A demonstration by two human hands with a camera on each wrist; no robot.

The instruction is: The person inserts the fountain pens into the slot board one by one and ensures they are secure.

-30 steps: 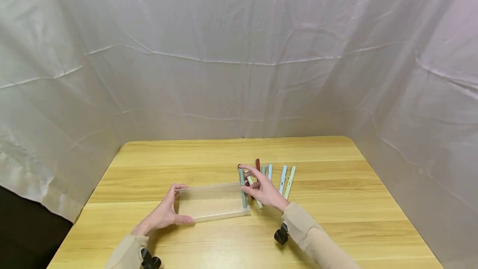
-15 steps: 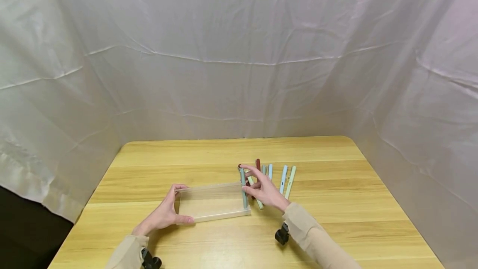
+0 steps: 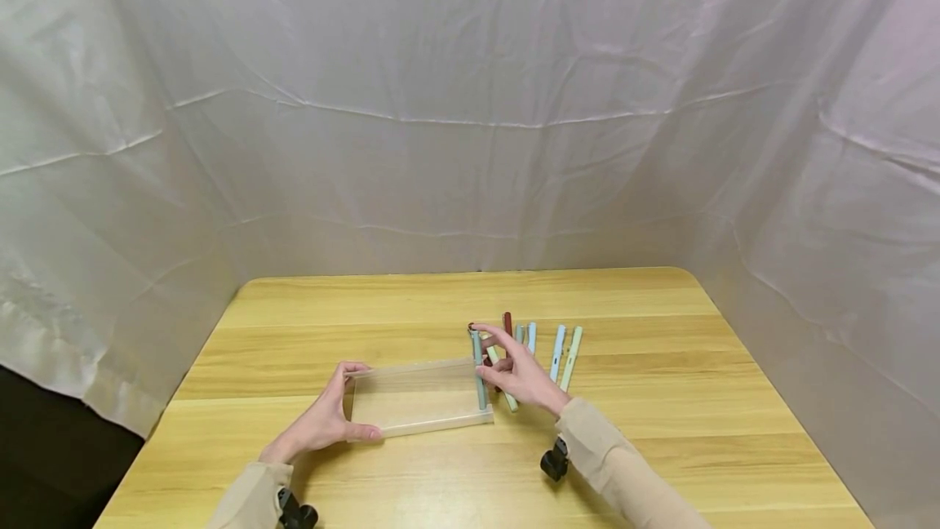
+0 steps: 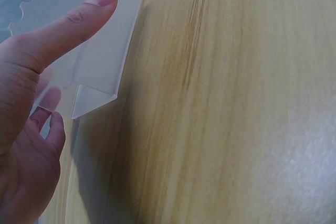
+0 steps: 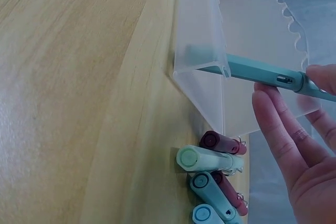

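A translucent plastic pen rack (image 3: 414, 400) with a scalloped edge sits tilted over the table. My left hand (image 3: 323, 421) grips its left end, with the thumb (image 4: 79, 22) on the front strip and fingers at the back. Across the rack's right end lies a teal pen (image 3: 481, 388); its near end is inside the front trough in the right wrist view. My right hand (image 3: 523, 378) pinches this pen around its upper part, thumb on one side and fingers on the other. Beside that hand are loose pens, among them a pale green one (image 5: 202, 159) and a dark red one (image 5: 220, 142).
Farther right on the wooden table (image 3: 661, 398) lie a light blue pen (image 3: 556, 353) and a light green pen (image 3: 571, 356). Another dark red pen (image 3: 507, 322) pokes out behind my right hand. Grey curtains (image 3: 470, 186) stand behind and at both sides.
The teal pen has shifted slightly to the right at the rack's end, with my right hand still pinching it. My left hand and the rack have hardly moved.
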